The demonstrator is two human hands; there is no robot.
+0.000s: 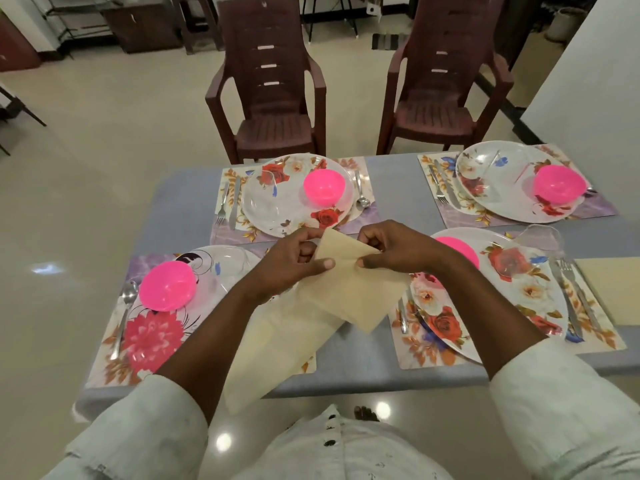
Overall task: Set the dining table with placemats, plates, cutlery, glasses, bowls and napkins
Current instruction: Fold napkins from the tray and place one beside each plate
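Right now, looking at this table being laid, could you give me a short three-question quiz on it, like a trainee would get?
1. True or false: each pink bowl sits on a plate.
2. How many place settings show a pink bowl? A) two B) four C) six
3. Fill in: the left hand and the right hand together pinch a cream ______.

Key: 1 true; 2 B; 3 napkin, held above the table.

I am seeing four flowered rectangular placemats lying on the grey table, each bearing a floral round plate carrying a pink plastic bowl.
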